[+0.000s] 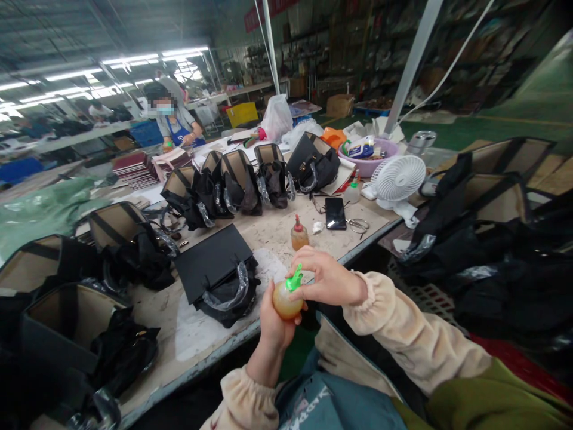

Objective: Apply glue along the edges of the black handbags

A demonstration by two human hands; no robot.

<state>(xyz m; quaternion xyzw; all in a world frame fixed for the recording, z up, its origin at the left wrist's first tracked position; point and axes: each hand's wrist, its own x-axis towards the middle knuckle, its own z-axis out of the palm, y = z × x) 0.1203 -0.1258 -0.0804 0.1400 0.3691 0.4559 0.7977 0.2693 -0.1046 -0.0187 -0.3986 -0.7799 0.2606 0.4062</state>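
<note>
My left hand is wrapped round a round squeeze bottle of amber liquid, over the table's front edge. The fingers of my right hand pinch the bottle's green cap from above. Just beyond them, a second amber bottle with a red tip stands upright on the table. To the left of my hands lies a black handbag with plastic-wrapped handles.
Several black bags stand across the worktable. A phone, scissors, a white fan and a purple basin are at the right. A person works beyond the table.
</note>
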